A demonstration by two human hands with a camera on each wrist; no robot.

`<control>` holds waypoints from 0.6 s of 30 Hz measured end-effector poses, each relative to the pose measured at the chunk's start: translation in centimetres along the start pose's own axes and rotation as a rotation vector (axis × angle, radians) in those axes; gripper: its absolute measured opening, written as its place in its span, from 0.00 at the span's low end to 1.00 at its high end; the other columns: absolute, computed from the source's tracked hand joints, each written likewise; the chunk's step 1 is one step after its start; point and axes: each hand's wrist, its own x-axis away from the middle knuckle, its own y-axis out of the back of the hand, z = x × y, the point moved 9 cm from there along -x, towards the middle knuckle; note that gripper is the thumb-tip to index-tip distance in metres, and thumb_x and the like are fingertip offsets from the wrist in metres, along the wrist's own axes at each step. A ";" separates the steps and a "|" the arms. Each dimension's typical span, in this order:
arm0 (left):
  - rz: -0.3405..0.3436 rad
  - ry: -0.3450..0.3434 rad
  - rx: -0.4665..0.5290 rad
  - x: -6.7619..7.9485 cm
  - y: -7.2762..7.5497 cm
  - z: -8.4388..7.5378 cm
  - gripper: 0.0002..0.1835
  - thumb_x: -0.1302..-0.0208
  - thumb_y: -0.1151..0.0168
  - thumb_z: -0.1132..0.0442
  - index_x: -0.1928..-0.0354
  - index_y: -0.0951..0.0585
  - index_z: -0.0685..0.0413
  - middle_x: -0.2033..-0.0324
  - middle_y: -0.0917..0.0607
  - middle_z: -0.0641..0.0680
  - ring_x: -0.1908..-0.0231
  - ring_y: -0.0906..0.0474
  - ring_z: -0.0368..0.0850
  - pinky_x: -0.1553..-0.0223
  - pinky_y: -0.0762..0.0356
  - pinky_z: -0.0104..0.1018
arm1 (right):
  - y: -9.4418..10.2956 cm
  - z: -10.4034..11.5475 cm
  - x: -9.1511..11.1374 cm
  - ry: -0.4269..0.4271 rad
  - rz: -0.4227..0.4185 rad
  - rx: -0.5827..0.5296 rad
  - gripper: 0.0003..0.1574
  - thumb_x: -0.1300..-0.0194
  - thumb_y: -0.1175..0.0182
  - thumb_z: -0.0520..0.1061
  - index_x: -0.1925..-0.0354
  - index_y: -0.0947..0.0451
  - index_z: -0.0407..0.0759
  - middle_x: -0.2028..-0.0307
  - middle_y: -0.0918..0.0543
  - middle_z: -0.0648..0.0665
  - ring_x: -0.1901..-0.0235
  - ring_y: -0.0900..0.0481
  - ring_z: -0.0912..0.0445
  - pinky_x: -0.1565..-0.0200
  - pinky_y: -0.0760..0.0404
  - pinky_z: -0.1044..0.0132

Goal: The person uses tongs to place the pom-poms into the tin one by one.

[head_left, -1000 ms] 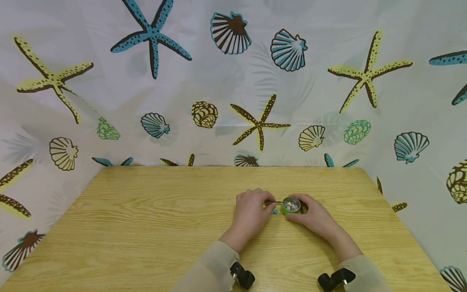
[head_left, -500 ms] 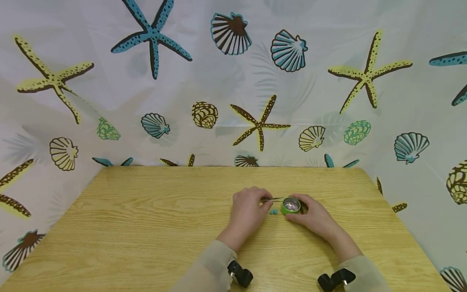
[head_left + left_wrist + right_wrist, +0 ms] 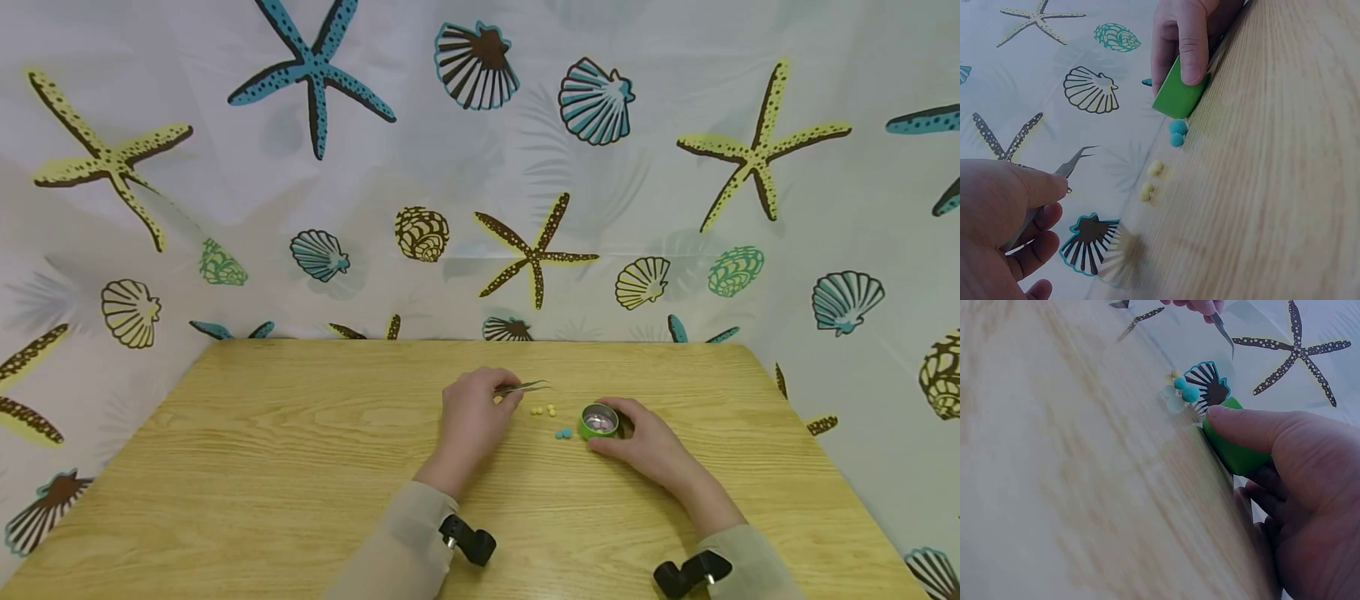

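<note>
The left hand, its grip pinching curved tweezers with empty tips, has drawn back from the green tin, which the right hand holds on the table. Beside it lie yellow balls and blue balls; its contents are unclear.

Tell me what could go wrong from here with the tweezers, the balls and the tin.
The tweezers in the left hand have their narrow tips apart with nothing between them; a clumsy pinch might send one of the small yellow balls rolling.

The blue balls lie close to the tin, so shifting it could knock them away.

The right hand holds the open tin; a jerk might tip it.
</note>
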 end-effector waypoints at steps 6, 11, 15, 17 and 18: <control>0.018 0.013 0.024 0.0 -0.1 1.7 0.05 0.26 0.23 0.58 0.53 0.06 0.46 0.57 0.07 0.48 0.53 0.13 0.53 0.44 0.22 0.61 | -0.1 0.1 0.1 0.003 0.005 0.009 0.46 0.29 0.22 0.55 0.21 0.27 0.41 0.25 0.25 0.33 0.23 0.32 0.34 0.24 0.36 0.33; 0.041 -0.001 0.042 0.3 -0.4 3.4 0.06 0.26 0.24 0.58 0.51 0.07 0.47 0.56 0.08 0.49 0.53 0.14 0.53 0.46 0.20 0.58 | 0.1 0.3 0.0 0.007 0.004 0.014 0.46 0.29 0.22 0.54 0.22 0.27 0.41 0.26 0.24 0.33 0.23 0.31 0.34 0.23 0.36 0.34; 0.074 0.018 0.078 0.6 -0.5 4.4 0.05 0.25 0.25 0.60 0.52 0.07 0.48 0.55 0.08 0.50 0.53 0.14 0.53 0.45 0.20 0.58 | 0.1 0.4 0.0 0.006 0.009 0.004 0.46 0.29 0.22 0.54 0.22 0.27 0.41 0.25 0.25 0.32 0.23 0.32 0.34 0.23 0.37 0.34; 0.089 0.029 0.092 0.6 -0.6 4.7 0.05 0.25 0.25 0.60 0.52 0.07 0.48 0.55 0.08 0.50 0.52 0.14 0.53 0.44 0.20 0.57 | 0.2 0.4 0.1 0.008 0.010 0.007 0.46 0.29 0.22 0.54 0.22 0.27 0.40 0.25 0.25 0.32 0.23 0.32 0.34 0.23 0.37 0.34; 0.100 0.032 0.096 0.7 -0.7 4.8 0.05 0.25 0.25 0.60 0.52 0.07 0.48 0.55 0.08 0.50 0.53 0.14 0.53 0.43 0.20 0.57 | 0.2 0.4 0.0 0.009 0.010 0.009 0.46 0.29 0.22 0.54 0.22 0.27 0.40 0.26 0.25 0.32 0.23 0.32 0.34 0.23 0.37 0.35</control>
